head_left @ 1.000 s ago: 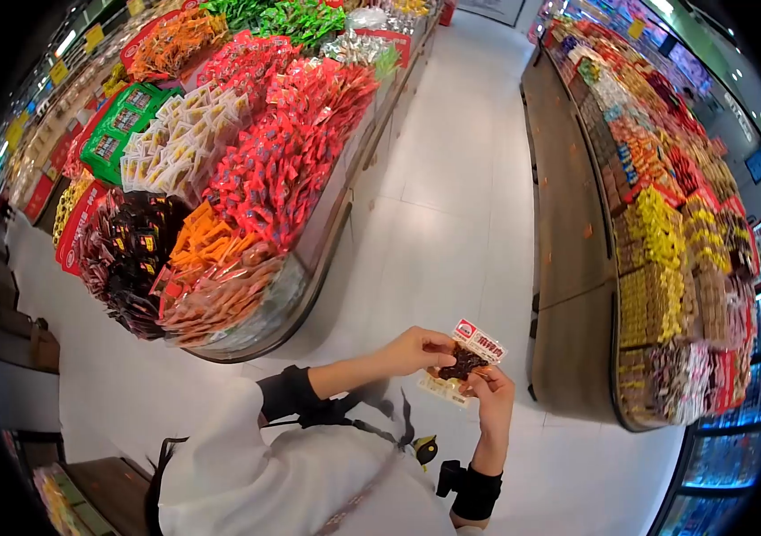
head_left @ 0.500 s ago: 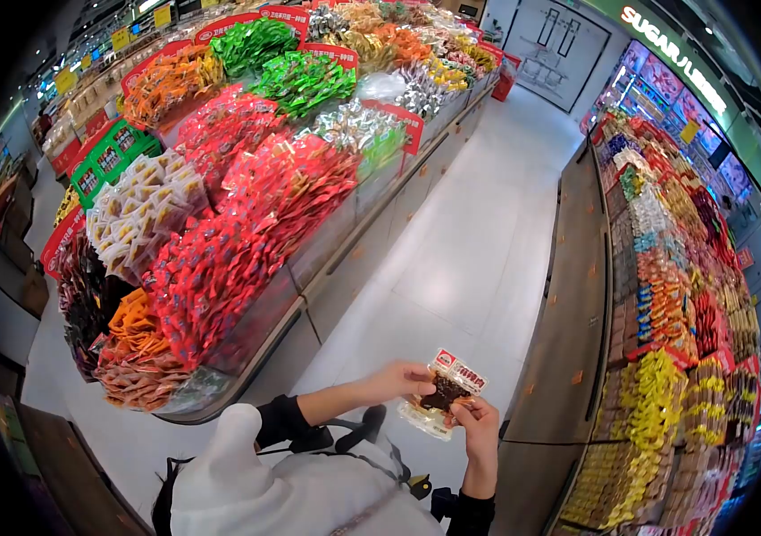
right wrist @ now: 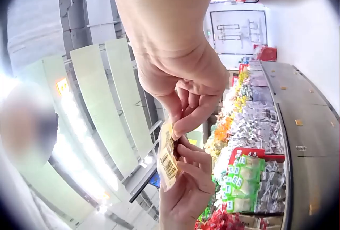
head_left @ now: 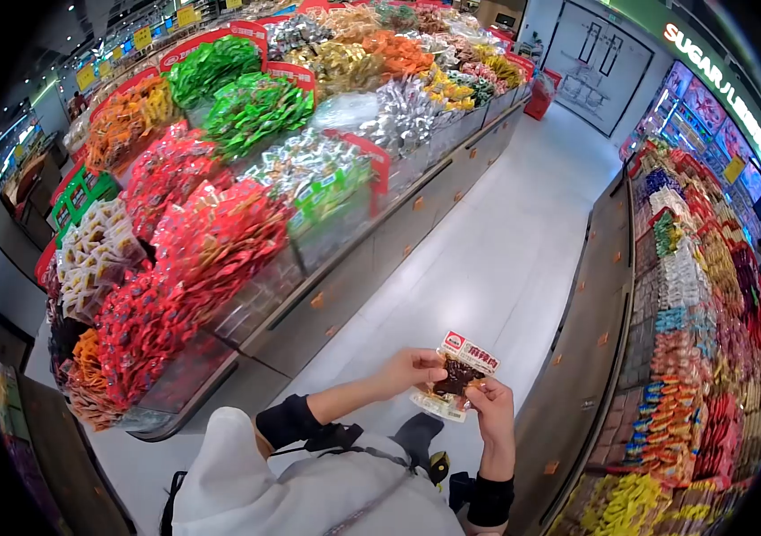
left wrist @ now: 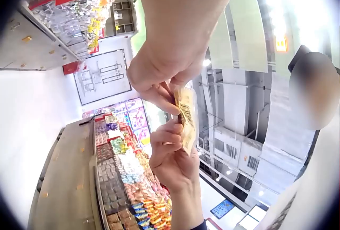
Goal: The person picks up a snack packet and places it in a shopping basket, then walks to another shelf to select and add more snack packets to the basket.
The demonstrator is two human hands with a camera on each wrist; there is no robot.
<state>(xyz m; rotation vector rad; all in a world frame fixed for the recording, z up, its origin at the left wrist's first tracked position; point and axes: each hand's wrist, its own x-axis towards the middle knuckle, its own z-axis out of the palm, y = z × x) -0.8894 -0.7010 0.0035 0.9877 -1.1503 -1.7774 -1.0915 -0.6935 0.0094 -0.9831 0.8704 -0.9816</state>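
A small flat snack packet (head_left: 457, 375) is held up in front of the body, over the aisle floor. Its middle is clear and shows dark brown food; a white and red printed band runs along the top. My left hand (head_left: 409, 372) pinches its left edge between thumb and fingers. At the lower right edge, my right hand (head_left: 493, 407) pinches it the same way. Both wrist views show the packet (left wrist: 187, 121) nearly edge-on, its pale printed back (right wrist: 169, 161) carrying a barcode.
On the left runs a long display stand (head_left: 354, 299) heaped with wrapped sweets and snacks, red packets (head_left: 211, 241) closest. Another stocked stand (head_left: 577, 357) lines the right side. White floor (head_left: 479, 241) stretches between them toward a red bin (head_left: 540, 94) and a pale double door (head_left: 597, 67).
The head view has moved along the aisle and lifted, bringing the far door and lit sign into view. The left stand's near corner slid left and down. Both hands keep gripping the packet.
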